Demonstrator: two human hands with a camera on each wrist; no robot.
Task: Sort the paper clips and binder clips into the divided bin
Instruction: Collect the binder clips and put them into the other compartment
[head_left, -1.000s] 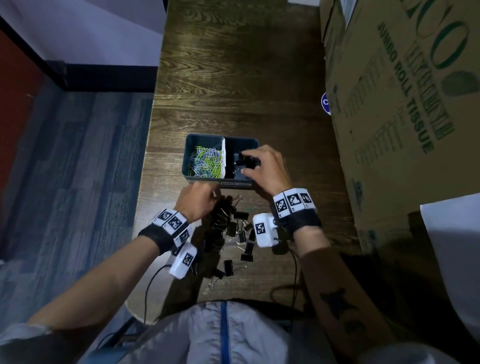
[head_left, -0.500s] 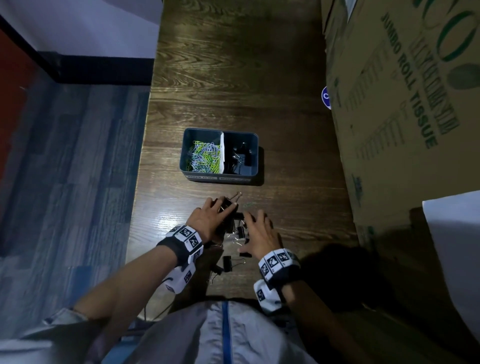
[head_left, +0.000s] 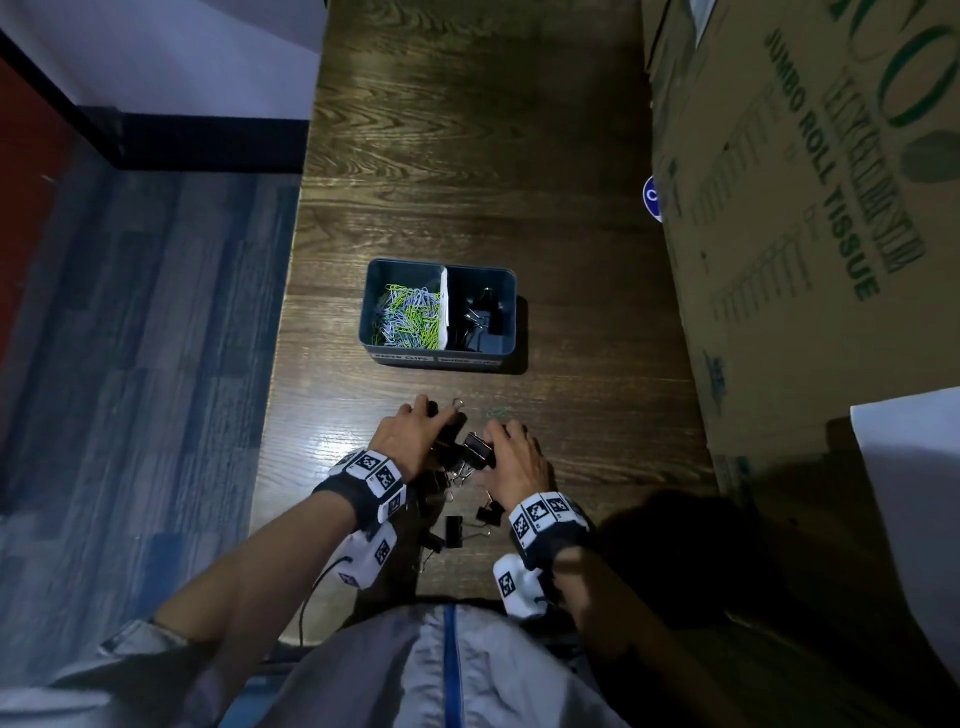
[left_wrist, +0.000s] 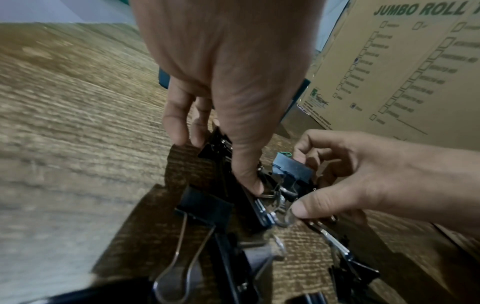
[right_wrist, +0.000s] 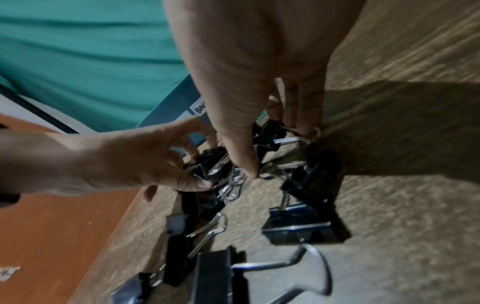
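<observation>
The right hand (head_left: 514, 462), a second earlier over the divided bin (head_left: 506, 312), had come back to the binder clips (head_left: 460, 527) just before it. Both hands' fingers pinched clips: right hand one (head_left: 478, 451), left hand (head_left: 410, 441) another (head_left: 447, 423). More binder clips awaited sorting.

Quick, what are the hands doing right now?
Left hand: pinching black binder clips from the pile.
Right hand: pinching another binder clip.
</observation>
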